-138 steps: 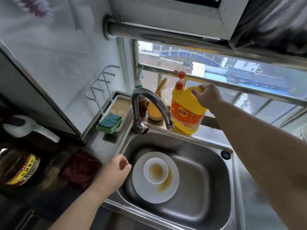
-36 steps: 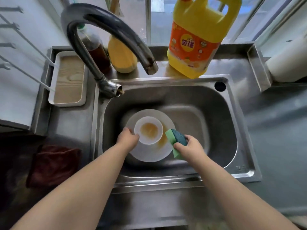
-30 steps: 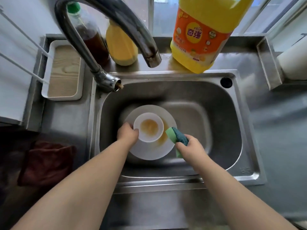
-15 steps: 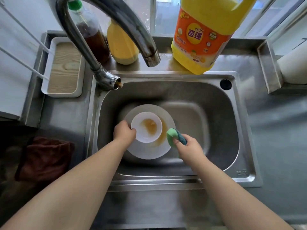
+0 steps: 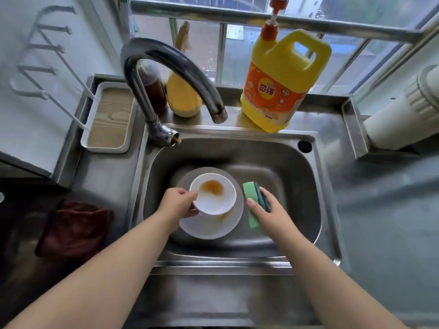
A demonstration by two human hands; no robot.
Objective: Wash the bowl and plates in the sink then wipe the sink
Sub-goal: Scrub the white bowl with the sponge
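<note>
1. The left hand grips the rim of the small white ceramic bowl, stained orange inside; it sits tilted over the round white plate in the stainless steel sink.
2. The right hand clasps the green scouring sponge, just beside the plate's edge.

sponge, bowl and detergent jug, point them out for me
sponge [image 5: 251,194], head view, on its light green face
bowl [image 5: 215,200], head view, on its white inner wall
detergent jug [image 5: 282,70], head view, on its yellow body
</note>
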